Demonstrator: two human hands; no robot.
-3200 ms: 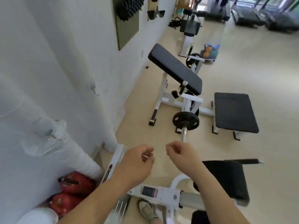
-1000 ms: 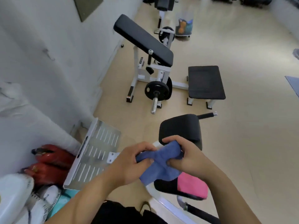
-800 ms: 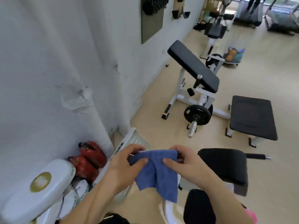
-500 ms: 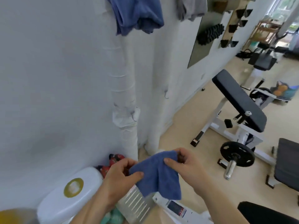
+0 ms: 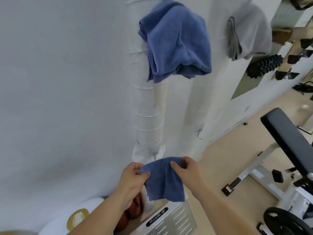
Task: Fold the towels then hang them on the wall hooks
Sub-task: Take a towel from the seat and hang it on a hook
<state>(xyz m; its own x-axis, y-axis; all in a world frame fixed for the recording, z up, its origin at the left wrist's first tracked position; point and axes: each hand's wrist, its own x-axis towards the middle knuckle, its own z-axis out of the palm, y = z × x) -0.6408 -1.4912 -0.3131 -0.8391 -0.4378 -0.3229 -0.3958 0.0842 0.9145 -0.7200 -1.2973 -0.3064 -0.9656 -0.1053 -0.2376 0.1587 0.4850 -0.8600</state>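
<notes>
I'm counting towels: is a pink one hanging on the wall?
No, only a crumpled blue terry towel and a grey towel hang on the wall.

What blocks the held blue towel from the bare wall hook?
Nothing visible: left hand and right hand pinch the small towel below the bare hook; the hung blue towel and grey towel sit higher.

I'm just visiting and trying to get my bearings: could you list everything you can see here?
Small terry towel: one, blue, held up between both hands.
Larger hanging towel: one, blue, high on the wall.
Folded hanging towel: one, grey, to its right.
Tape-wrapped pipes: two, white, down the wall.
Padded gym bench: one, black, right side.
Round weight plate: one, black, bottom right.
Left hand: pinches the small towel's upper left corner.
Right hand: pinches its upper right corner.
</notes>
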